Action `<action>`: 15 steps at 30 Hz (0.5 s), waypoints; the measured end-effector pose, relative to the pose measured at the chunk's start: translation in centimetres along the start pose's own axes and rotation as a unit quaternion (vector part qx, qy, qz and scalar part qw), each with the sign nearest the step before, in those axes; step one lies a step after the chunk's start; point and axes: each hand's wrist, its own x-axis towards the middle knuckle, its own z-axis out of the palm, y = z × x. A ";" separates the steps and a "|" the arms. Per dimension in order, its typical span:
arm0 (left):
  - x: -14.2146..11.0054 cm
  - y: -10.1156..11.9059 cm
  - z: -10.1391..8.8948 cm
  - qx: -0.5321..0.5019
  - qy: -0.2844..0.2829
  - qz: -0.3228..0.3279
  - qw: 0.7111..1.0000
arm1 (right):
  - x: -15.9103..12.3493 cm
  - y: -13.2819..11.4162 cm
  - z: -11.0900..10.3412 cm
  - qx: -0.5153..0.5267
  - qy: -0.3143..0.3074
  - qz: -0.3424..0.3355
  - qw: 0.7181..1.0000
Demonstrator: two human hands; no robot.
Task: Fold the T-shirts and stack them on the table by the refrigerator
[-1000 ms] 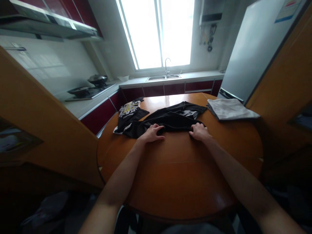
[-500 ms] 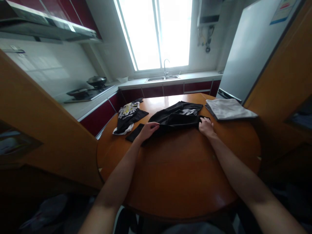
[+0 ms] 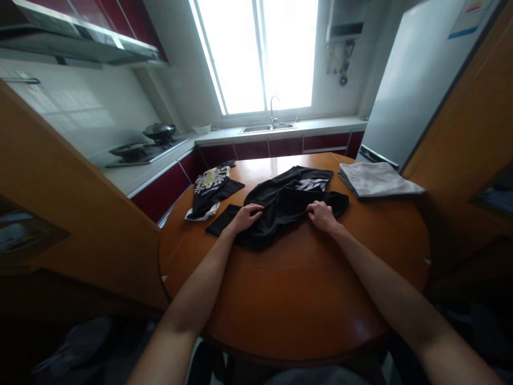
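A crumpled black T-shirt (image 3: pixel 276 208) with a white print lies on the round wooden table (image 3: pixel 280 299). My left hand (image 3: pixel 246 218) rests on its left part, the thumb and fingertips a little apart over the cloth. At the near edge, right of the middle, my right hand (image 3: pixel 321 215) has its fingers curled and pinched on the fabric. One black flap sticks out to the left beyond my left wrist, and another bulges out right of my right hand. The folds hide part of the print.
Left on the table lies another black shirt (image 3: pixel 212 190) with a white and yellow print. A folded light-grey cloth (image 3: pixel 379 180) sits at the right edge. Beyond are a counter with a sink (image 3: pixel 256 129), a stove with pans (image 3: pixel 159 132) and a fridge (image 3: pixel 417 80).
My right hand has moved left along the near edge from the T-shirt's right end. The lifted near edge has sunk and spread toward me. My left hand's pinch has loosened.
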 end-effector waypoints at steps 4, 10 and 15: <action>0.1 -0.2 0.2 0.069 0.000 -0.013 0.998 | 0.3 0.4 -0.5 0.013 0.007 0.031 0.999; -0.4 -0.6 0.5 0.205 -0.088 -0.138 0.965 | 0.7 1.7 -2.5 0.045 0.005 0.067 0.997; -0.5 0.2 0.5 0.231 -0.101 -0.147 0.957 | 0.6 3.6 -4.9 0.102 -0.010 -0.002 0.995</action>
